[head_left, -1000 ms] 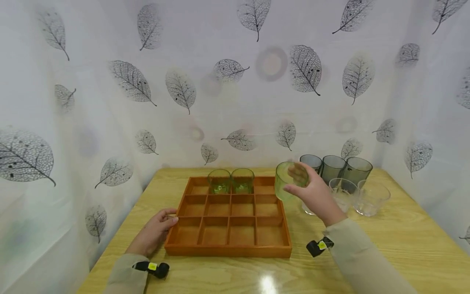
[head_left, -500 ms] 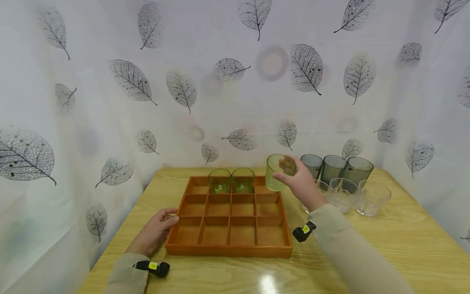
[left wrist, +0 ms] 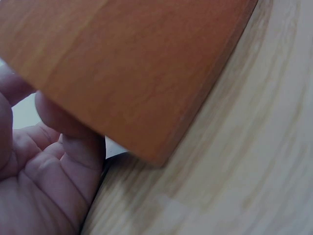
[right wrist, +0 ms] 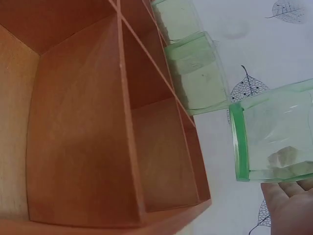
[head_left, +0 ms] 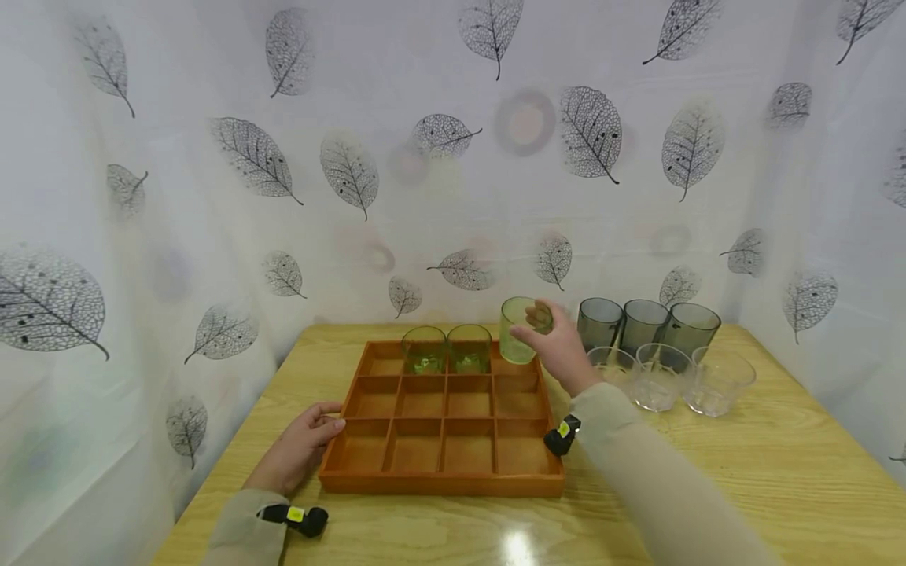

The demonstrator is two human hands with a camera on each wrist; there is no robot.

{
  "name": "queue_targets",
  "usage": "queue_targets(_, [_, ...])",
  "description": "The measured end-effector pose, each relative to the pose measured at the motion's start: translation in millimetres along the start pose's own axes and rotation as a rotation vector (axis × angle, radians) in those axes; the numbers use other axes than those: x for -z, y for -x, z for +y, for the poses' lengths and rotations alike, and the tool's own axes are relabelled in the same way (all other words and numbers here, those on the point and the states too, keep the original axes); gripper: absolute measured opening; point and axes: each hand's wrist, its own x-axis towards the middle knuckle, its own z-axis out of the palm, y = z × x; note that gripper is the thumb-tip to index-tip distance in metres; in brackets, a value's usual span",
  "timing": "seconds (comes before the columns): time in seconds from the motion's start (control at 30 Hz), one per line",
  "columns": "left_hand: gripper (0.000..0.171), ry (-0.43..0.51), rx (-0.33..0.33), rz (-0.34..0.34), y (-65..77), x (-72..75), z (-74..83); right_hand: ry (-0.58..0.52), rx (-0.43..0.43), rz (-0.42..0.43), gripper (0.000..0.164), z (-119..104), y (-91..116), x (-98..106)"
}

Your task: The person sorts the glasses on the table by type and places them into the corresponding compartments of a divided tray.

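In the head view, my right hand (head_left: 564, 351) grips a pale green glass (head_left: 518, 334) upright, with thumb and fingers around its right side. The glass is above the back right compartment of a divided wooden tray (head_left: 442, 483); the right wrist view shows its green base (right wrist: 239, 142) raised clear of the dividers. Two more green glasses (head_left: 425, 355) (head_left: 469, 355) stand side by side in the middle back compartments. My left hand (head_left: 300, 442) holds the tray's left side, its thumb at the rim. In the left wrist view, the fingertips are partly hidden behind the tray wall (left wrist: 127, 83).
To the right of the tray, three dark grey glasses (head_left: 644, 326) stand in a row, with three clear glasses (head_left: 658, 381) in front of them. All are on the wooden table (head_left: 764, 472). A leaf-patterned curtain (head_left: 453, 189) closes off the back and sides.
My right hand has carried the green glass leftward from beside the tray to over its back right corner. The left hand and the tray stay where they were.
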Motion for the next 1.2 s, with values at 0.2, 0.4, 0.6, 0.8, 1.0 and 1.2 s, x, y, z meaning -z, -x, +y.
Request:
queue_targets(0.2, [0.052,0.005,0.009,0.013,0.5,-1.2,0.3,-0.008,-0.024,0.021,0.100,7,-4,-9])
queue_targets(0.4, [0.051,0.056,0.003,0.001,-0.1,-0.7,-2.1,0.006,-0.058,0.025,0.103,17,-5,-17])
queue_targets(0.6, [0.050,0.058,-0.002,0.001,-0.7,-1.5,-2.1,0.001,-0.081,0.036,0.104,28,-3,-22])
queue_targets(0.8, [0.051,0.018,-0.003,0.014,-0.3,-2.5,-0.5,0.012,-0.083,0.052,0.102,37,-1,-24])
queue_targets(1.0, [0.052,-0.015,-0.003,0.023,-1.1,-1.9,0.0,0.085,-0.101,0.058,0.099,42,1,-25])
queue_targets(1.2, [0.053,-0.019,0.002,0.022,-0.3,-1.4,-0.4,0.133,-0.094,0.038,0.098,44,2,-26])
